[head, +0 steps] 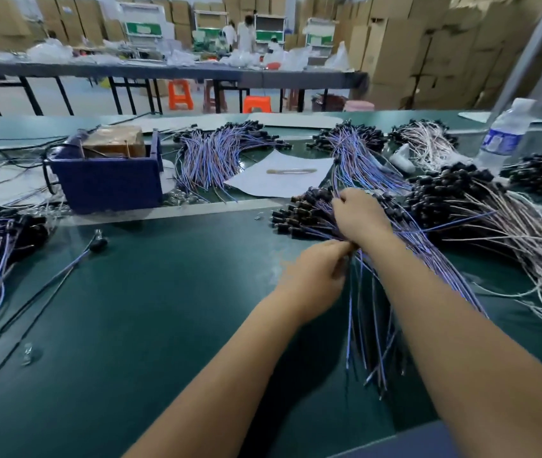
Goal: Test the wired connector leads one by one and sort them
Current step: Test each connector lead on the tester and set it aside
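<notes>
Both hands work the blue-wired lead bundle point(378, 292) on the tabletop point(163, 309): left hand point(315, 276) pinches wires, right hand point(360, 216) grips connectors; next, one lead must be separated for testing.

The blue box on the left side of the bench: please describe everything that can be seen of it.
The blue box is a dark blue, open-topped container that looks like plastic and stands upright on the green bench, left of the white paper sheet. A brown block, seemingly wrapped in tape, sits inside and rises above the rim. Black cables run to its left side. A bundle of blue and purple leads lies just to its right. Neither hand touches it.
</notes>
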